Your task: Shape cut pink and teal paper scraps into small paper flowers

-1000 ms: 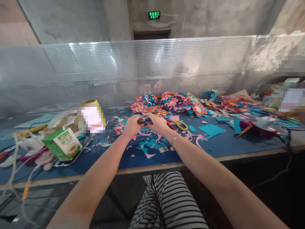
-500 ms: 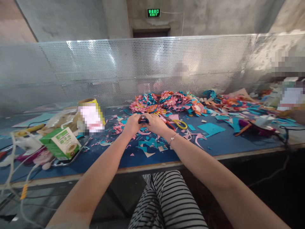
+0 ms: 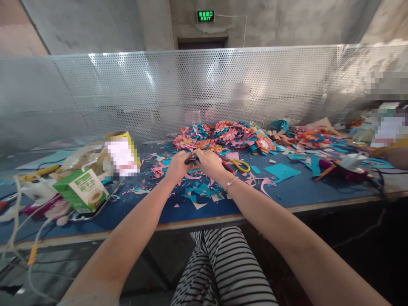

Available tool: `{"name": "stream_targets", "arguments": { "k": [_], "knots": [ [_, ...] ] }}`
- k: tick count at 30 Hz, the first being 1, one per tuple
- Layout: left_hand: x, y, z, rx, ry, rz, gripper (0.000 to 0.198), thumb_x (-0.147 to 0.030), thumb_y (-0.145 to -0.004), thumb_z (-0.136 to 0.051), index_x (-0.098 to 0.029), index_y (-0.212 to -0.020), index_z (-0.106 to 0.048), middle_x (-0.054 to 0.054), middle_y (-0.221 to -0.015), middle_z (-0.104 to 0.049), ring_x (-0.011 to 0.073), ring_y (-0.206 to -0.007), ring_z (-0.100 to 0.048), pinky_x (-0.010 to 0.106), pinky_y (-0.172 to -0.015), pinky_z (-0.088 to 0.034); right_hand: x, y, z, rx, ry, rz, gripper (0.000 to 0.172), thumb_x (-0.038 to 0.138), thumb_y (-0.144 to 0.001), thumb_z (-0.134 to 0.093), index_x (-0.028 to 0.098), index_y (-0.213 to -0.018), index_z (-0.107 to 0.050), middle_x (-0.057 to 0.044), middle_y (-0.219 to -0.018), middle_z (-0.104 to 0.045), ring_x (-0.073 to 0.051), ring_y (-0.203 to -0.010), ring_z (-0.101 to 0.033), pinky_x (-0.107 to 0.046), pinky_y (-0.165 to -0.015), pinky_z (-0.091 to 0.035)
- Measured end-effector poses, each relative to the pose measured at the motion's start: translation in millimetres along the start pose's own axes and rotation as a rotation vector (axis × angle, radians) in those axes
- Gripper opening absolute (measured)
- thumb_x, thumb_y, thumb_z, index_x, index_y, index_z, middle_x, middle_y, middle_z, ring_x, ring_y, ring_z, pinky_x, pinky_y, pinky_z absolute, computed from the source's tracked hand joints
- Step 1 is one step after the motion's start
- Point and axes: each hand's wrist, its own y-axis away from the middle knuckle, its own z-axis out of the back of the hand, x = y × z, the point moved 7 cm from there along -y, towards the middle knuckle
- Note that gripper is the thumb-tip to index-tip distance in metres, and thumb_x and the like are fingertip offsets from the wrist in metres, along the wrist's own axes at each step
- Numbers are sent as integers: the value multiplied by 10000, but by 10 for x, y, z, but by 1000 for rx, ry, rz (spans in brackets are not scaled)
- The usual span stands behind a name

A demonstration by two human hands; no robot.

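My left hand [image 3: 179,165] and my right hand [image 3: 207,163] are close together over the blue tabletop. Their closed fingers meet at a small dark object [image 3: 192,160], mostly covered by them, whose kind I cannot make out. Just beyond the right hand lies a yellow-handled tool [image 3: 242,165], perhaps scissors, with a red handle part [image 3: 228,167] beside it. Blue and pink paper scraps [image 3: 205,192] are strewn under and in front of the hands. Behind them is a heap of pink, orange and blue paper flowers [image 3: 228,134].
A green drink carton [image 3: 83,191] leans on the left, near a yellow roll [image 3: 135,149] and white cables [image 3: 15,212]. A blue paper sheet [image 3: 282,171] lies to the right. Along the back runs a perforated metal screen [image 3: 153,97]. Part of another person's hand [image 3: 398,158] shows at the far right.
My right hand has shifted slightly up and left, and the dark object between the hands has tilted a little. The left hand stays nearly in place.
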Motion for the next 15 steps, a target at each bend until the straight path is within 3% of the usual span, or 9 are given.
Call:
{"name": "stream_targets", "arguments": {
  "k": [10,15],
  "knots": [
    [19,11,-2,-12,94,-3,97,-113,-652,-615,-175,-619,-548,-17,-607,-468,144,-611,-479,255,-569,-342,67,-7,51,85,59,17,303,51,-802,-409,89,-1083,-515,-148,-915,-656,-258,-868,-599,-366,-805,-419],
    [122,8,-4,-58,223,138,79,-168,-627,-652,-174,-652,-577,-32,-594,-491,133,-592,-472,247,-565,-354,1,12,80,-7,-154,-85,554,102,-795,-471,134,-1329,-326,-125,-1013,-648,-250,-958,-593,-386,-854,-436]
  ]
}}
